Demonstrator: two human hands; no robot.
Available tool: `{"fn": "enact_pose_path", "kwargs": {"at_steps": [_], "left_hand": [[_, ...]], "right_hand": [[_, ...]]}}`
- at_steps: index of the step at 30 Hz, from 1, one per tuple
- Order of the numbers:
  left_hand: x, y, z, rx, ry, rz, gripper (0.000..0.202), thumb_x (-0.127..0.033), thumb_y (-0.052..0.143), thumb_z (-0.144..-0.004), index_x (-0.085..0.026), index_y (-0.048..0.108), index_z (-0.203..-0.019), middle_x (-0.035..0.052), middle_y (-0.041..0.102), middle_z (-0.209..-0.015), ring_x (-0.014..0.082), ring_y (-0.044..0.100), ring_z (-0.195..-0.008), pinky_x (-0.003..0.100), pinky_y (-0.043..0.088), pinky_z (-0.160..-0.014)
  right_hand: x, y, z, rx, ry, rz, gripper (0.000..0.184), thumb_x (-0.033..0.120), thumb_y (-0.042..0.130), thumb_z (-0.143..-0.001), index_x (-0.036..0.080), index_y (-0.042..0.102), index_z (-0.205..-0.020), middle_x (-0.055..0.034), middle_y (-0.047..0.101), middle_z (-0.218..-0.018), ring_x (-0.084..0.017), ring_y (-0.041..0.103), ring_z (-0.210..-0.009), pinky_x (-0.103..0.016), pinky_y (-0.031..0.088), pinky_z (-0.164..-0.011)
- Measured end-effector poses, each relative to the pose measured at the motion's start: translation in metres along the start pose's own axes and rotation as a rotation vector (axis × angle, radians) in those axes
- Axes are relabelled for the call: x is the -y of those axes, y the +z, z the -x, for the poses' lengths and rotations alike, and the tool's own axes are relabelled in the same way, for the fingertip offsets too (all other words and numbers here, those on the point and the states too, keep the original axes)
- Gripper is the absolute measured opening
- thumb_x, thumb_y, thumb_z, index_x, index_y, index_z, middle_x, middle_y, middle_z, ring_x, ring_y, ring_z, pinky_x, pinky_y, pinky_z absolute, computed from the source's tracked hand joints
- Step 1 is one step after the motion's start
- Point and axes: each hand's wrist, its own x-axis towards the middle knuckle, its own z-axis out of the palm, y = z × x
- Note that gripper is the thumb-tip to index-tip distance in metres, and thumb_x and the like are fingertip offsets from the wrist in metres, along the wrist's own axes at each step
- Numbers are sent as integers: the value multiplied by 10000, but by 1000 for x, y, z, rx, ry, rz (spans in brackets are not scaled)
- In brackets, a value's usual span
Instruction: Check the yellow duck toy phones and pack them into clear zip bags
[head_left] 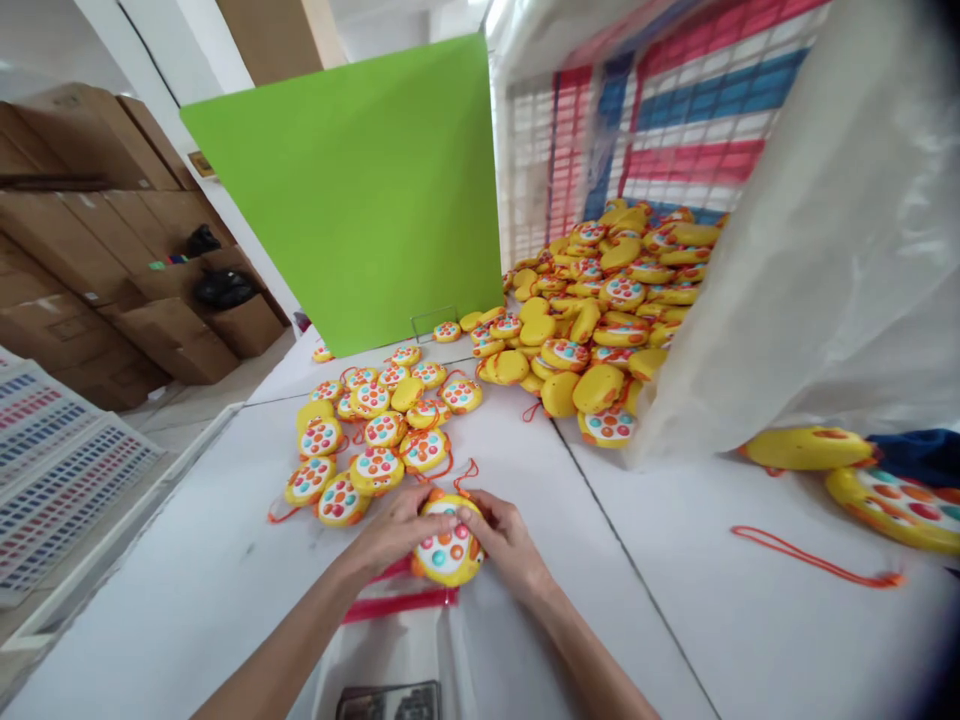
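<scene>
1. Hands: left hand [409, 525] and right hand [508, 540] both grasping one rounded yellow plastic toy [450, 568], white top with coloured dots. Thumbs on the dotted face, fingers round the sides.
2. Toy position: front centre, by the pink-red strip [401, 606] on a pale container-like recess [379, 650]. Can't tell if it touches the strip.
3. Snag risk: thin orange cord loop [471, 468] sits beyond the toy's far edge; could catch on fingers or a neighbouring toy.
4. Drop risk: smooth curved shell; uneven thumb pressure might make it slip, probably into the recess.
5. Slide risk: heap of yellow toys [598, 388] on the right is loosely stacked; a bump could send some down across the table [555, 640].
6. Mix-up risk: loose group of similar toys [377, 470] lies near that heap; a slide might merge them.
7. Surface: table is pale, dark seam [637, 572] right of the hands; loose orange cord [810, 556] far right.
8. Room: upright bright-green panel [360, 200] behind, brown cardboard boxes [82, 235] and white plastic lattice [67, 480] left, translucent plastic sheeting [840, 220] right.
</scene>
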Motion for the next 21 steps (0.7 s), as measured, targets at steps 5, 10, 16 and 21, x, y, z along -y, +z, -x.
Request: {"fn": "enact_pose_path", "kwargs": {"at_steps": [5,10,16,21], "left_hand": [[-1,19,-5,-106,-70,359,427,-415,636,-717,-162,555,-1052,79,647,-947,184,625,-769,271,503,-633],[0,19,-7,-109,-73,329,440,-380,722,-643,-151,595,-996,65,675,-856,202,643,-758,279,511,-643],[6,17,-13,-228,-41,337,428,-378,702,-648,-132,587,-978,53,668,-784,187,638,-668,275,504,-589],[5,23,-8,-258,-12,424,443,-396,665,-693,-156,550,-1047,75,662,-922,184,638,-740,267,522,-604]], "right_hand": [[3,-2,-3,-68,36,-39,477,546,484,-817,140,564,-1057,-31,609,-751,-136,544,-618,-229,426,-515],[5,-2,-3,-78,16,-18,483,544,559,-767,151,592,-1046,-62,649,-910,-183,584,-813,-278,470,-711],[3,-2,-1,-92,100,-55,529,557,522,-786,165,535,-1140,-57,648,-870,-166,590,-705,-244,466,-530],[3,-2,0,-45,121,-135,455,528,655,-686,138,615,-917,-50,655,-776,-168,597,-665,-255,469,-558]]}}
